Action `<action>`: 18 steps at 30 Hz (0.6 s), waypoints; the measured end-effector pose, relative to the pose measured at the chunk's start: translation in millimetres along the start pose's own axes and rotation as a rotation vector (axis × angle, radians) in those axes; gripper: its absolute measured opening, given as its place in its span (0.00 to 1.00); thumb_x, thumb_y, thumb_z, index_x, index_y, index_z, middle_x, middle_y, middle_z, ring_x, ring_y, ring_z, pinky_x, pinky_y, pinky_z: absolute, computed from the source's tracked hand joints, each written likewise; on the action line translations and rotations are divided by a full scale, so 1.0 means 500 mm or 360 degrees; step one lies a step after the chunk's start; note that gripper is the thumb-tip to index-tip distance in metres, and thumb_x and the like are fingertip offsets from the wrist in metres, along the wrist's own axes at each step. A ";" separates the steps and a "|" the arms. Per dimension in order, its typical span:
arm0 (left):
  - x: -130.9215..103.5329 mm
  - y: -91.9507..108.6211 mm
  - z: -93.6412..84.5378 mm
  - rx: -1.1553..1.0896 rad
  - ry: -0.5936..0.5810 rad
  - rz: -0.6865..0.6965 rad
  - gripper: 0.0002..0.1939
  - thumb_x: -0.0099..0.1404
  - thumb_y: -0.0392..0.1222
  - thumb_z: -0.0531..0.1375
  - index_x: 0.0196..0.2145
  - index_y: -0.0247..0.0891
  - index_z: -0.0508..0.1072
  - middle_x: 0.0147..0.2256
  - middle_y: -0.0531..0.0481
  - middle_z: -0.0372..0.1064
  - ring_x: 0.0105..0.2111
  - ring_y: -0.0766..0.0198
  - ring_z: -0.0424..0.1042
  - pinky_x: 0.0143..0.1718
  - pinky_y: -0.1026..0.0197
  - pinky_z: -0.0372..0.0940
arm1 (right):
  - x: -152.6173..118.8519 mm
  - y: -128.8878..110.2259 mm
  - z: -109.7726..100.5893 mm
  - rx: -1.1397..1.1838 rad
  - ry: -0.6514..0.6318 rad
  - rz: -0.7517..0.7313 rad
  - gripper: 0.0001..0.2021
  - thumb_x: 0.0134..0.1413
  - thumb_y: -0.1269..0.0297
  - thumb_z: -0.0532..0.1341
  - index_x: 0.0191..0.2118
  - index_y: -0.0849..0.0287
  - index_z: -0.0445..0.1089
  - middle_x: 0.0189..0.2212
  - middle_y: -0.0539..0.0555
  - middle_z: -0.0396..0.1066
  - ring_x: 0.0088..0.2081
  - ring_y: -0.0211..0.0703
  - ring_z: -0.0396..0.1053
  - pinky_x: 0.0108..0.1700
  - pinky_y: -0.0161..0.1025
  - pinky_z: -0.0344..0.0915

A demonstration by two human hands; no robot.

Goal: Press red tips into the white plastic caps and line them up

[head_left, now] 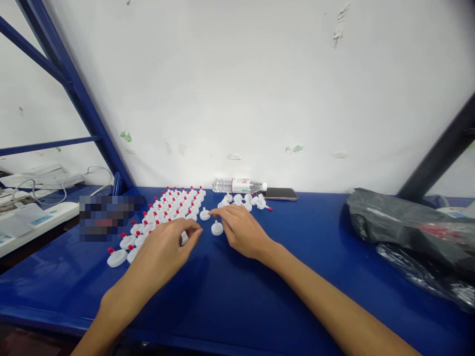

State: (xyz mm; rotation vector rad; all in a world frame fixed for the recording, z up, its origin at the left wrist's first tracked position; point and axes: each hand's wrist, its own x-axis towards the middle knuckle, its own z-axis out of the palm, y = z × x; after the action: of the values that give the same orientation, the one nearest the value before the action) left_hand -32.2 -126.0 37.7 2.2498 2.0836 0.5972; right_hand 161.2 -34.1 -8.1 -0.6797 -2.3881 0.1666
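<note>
Rows of white round caps with red tips stand on the blue table, left of centre. My left hand is over the near right part of these rows, thumb and fingertips curled close together; whether anything small is between them is hidden. My right hand reaches in from the right, its fingertips near a white cap without a visible red tip. Another such white cap stands just below those fingers. Behind my right hand lies a loose cluster of white caps, some tipped over.
A clear water bottle lies against the wall, with a dark phone beside it. Black plastic bags rest at the right. A white power strip and cables are at the left, by a blue metal frame.
</note>
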 end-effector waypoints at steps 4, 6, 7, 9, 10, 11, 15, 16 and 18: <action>-0.005 0.013 0.019 -0.0056 -0.0042 0.0033 0.18 0.70 0.51 0.52 0.48 0.43 0.76 0.37 0.50 0.77 0.34 0.56 0.74 0.36 0.58 0.62 | -0.001 0.002 -0.005 -0.0015 0.0096 0.0118 0.23 0.64 0.78 0.51 0.61 0.54 0.67 0.51 0.56 0.73 0.53 0.47 0.67 0.56 0.45 0.60; -0.007 0.020 0.031 -0.0098 -0.0056 0.0036 0.20 0.71 0.52 0.52 0.52 0.43 0.74 0.38 0.49 0.77 0.36 0.56 0.74 0.37 0.58 0.62 | -0.003 0.011 -0.001 -0.0126 0.0056 0.0162 0.22 0.65 0.75 0.52 0.61 0.55 0.68 0.52 0.58 0.73 0.54 0.49 0.66 0.56 0.47 0.60; -0.008 0.022 0.038 -0.0119 -0.0068 0.0038 0.22 0.71 0.54 0.52 0.55 0.43 0.73 0.38 0.48 0.77 0.37 0.55 0.74 0.37 0.57 0.63 | -0.005 0.017 0.002 -0.0183 0.0023 0.0171 0.21 0.66 0.74 0.53 0.61 0.56 0.68 0.53 0.59 0.72 0.55 0.50 0.66 0.57 0.48 0.60; -0.009 0.026 0.051 -0.0144 -0.0105 0.0044 0.24 0.70 0.56 0.53 0.58 0.42 0.71 0.39 0.48 0.76 0.38 0.54 0.74 0.39 0.56 0.63 | -0.008 0.028 0.008 -0.0271 -0.0068 0.0177 0.19 0.67 0.71 0.54 0.60 0.58 0.69 0.54 0.60 0.72 0.56 0.52 0.65 0.57 0.49 0.60; -0.009 0.027 0.057 -0.0149 -0.0132 0.0049 0.25 0.70 0.56 0.54 0.59 0.42 0.70 0.39 0.47 0.76 0.38 0.54 0.74 0.39 0.56 0.63 | -0.009 0.032 0.011 -0.0295 -0.0115 0.0186 0.18 0.67 0.70 0.54 0.59 0.59 0.69 0.54 0.61 0.72 0.56 0.52 0.66 0.57 0.49 0.60; -0.010 0.028 0.063 -0.0153 -0.0161 0.0055 0.26 0.69 0.55 0.55 0.60 0.43 0.69 0.40 0.48 0.75 0.38 0.54 0.74 0.39 0.56 0.63 | -0.010 0.036 0.014 -0.0306 -0.0151 0.0203 0.18 0.68 0.69 0.54 0.59 0.60 0.69 0.53 0.61 0.72 0.55 0.52 0.66 0.57 0.49 0.61; -0.013 0.029 0.071 -0.0189 -0.0241 0.0080 0.25 0.69 0.52 0.56 0.62 0.45 0.67 0.39 0.49 0.75 0.38 0.55 0.73 0.39 0.57 0.63 | -0.010 0.040 0.018 -0.0234 -0.0191 0.0266 0.16 0.67 0.71 0.55 0.57 0.60 0.71 0.50 0.60 0.75 0.52 0.50 0.70 0.54 0.45 0.63; -0.013 0.030 0.070 -0.0202 -0.0245 0.0082 0.24 0.69 0.51 0.55 0.61 0.46 0.67 0.38 0.49 0.75 0.38 0.56 0.73 0.39 0.57 0.63 | -0.009 0.040 0.016 -0.0202 -0.0185 0.0272 0.16 0.67 0.72 0.55 0.56 0.60 0.71 0.49 0.59 0.75 0.51 0.49 0.70 0.53 0.44 0.63; -0.014 0.032 0.067 -0.0213 -0.0243 0.0076 0.22 0.69 0.51 0.54 0.59 0.46 0.69 0.37 0.49 0.74 0.37 0.56 0.73 0.37 0.57 0.62 | -0.009 0.039 0.010 -0.0177 -0.0165 0.0287 0.15 0.67 0.72 0.56 0.55 0.58 0.72 0.47 0.58 0.75 0.50 0.47 0.71 0.52 0.42 0.64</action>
State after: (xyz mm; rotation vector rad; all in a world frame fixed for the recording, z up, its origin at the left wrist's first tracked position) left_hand -7.5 -126.4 9.4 2.2015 1.8669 0.5308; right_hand 169.4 -19.4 -20.1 -0.9608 -2.4473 0.1490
